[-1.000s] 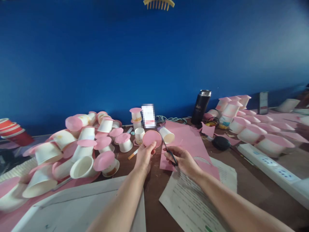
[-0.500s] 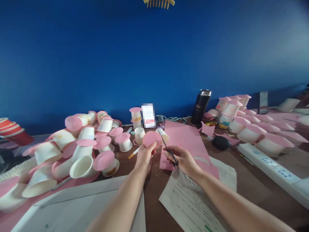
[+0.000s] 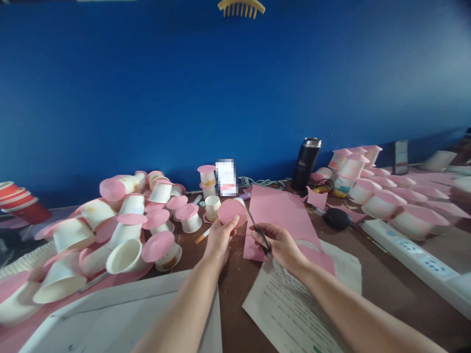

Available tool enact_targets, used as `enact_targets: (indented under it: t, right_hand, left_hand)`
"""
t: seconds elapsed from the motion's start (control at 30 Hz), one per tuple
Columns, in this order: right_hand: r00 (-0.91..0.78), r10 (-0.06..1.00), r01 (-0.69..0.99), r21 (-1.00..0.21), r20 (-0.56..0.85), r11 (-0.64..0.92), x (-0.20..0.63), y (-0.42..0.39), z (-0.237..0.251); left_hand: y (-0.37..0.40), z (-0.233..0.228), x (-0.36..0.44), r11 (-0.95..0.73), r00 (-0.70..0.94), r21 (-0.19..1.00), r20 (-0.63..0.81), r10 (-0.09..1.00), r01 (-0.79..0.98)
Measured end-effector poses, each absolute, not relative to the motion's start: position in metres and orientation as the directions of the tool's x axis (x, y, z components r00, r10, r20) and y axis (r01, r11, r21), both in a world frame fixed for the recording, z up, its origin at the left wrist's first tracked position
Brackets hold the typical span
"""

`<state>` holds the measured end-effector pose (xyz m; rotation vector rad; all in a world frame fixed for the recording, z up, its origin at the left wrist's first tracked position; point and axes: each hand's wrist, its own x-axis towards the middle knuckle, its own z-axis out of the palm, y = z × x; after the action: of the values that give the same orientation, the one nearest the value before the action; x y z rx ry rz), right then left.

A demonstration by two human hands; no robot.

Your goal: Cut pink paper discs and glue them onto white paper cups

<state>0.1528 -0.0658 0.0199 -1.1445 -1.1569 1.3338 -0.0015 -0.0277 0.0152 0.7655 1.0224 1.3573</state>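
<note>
Head view: left hand [image 3: 220,239] pinches a round pink paper disc [image 3: 231,212]; right hand [image 3: 276,243] grips black-handled scissors [image 3: 258,228], blades at the disc's right edge. Printed sheet [image 3: 294,299] near, text unreadable.

A heap of cups [image 3: 110,230] fills the lower left of the frame on the counter [image 3: 386,284]. At centre lies a paper sheet [image 3: 283,215], with printed pages [image 3: 294,304] below it. A flask [image 3: 306,163] stands right of centre, more capped cups [image 3: 382,193] at the right edge.

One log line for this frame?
left hand: holds pink disc | right hand: holds scissors beside disc | pink sheet beneath
</note>
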Motion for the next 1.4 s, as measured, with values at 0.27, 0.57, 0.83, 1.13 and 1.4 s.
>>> enact_targets:
  t: [0.27, 0.57, 0.83, 1.13, 1.4]
  right_hand:
    - [-0.05, 0.998, -0.1, -0.994, -0.035, -0.04, 0.156, -0.061, 0.012]
    - [-0.073, 0.996, -0.159, -0.985, -0.056, -0.067, 0.154, -0.067, 0.021]
    - [-0.113, 0.994, -0.25, -0.968, 0.007, -0.021, 0.156, -0.069, 0.019]
    - [-0.142, 0.99, -0.201, -0.979, -0.016, -0.044, 0.157, -0.073, 0.027]
    - [-0.16, 0.987, -0.216, -0.975, -0.024, -0.059, 0.156, -0.072, 0.026]
  left_hand:
    - [-0.024, 0.016, -0.007, 0.049, -0.013, 0.916, -0.058, 0.998, -0.398]
    - [-0.023, 0.019, -0.016, -0.026, 0.013, 0.953, 0.031, 0.999, -0.303]
    - [-0.022, 0.02, -0.018, -0.001, 0.035, 0.941, 0.014, 0.999, -0.339]
    - [-0.021, 0.022, -0.019, 0.03, 0.045, 0.923, -0.013, 0.999, -0.385]
    - [-0.019, 0.019, -0.021, 0.047, 0.069, 0.922, -0.022, 0.997, -0.383]
